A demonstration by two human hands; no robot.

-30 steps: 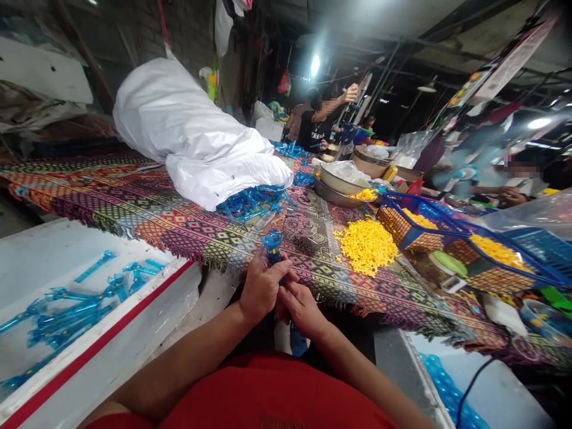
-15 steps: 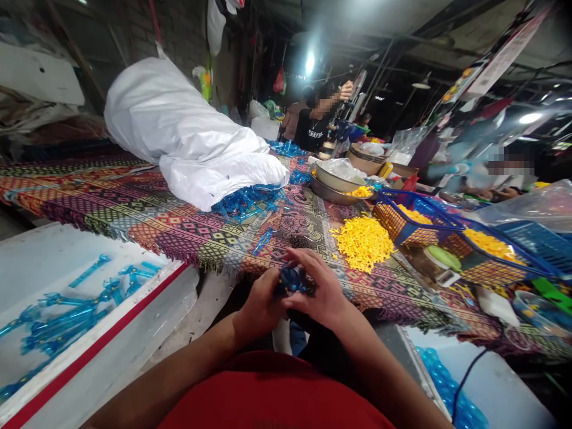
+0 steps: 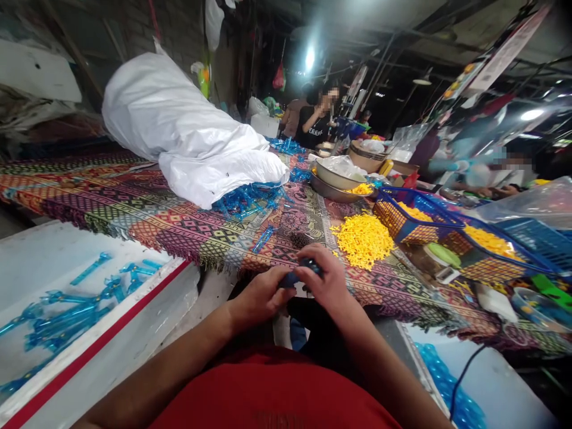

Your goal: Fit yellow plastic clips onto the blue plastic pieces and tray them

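Between my hands is a blue see-through plastic piece [image 3: 290, 279], held at the table's front edge; my fingers hide much of it. My left hand [image 3: 260, 294] is closed round its left end. Thumb and bent fingers of my right hand [image 3: 329, 285] grip the right end, where a darker rounded part shows. Just beyond my hands, a blue plastic tube-like piece [image 3: 263, 238] lies on the patterned cloth [image 3: 299, 215]. To the right of it spreads a heap of small yellow plastic parts [image 3: 365, 241].
A white sack [image 3: 187, 128] spills blue pieces [image 3: 250, 200] onto the cloth. Blue baskets [image 3: 413, 229] of yellow parts and metal bowls [image 3: 337, 186] stand right. White foam boxes [image 3: 129, 328] with blue pieces flank me. A person [image 3: 313, 126] is at the back.
My hands have turned the blue piece; its round end, which faced up between them, now sits under my right fingers. The person at the back has lowered a raised arm toward the head.
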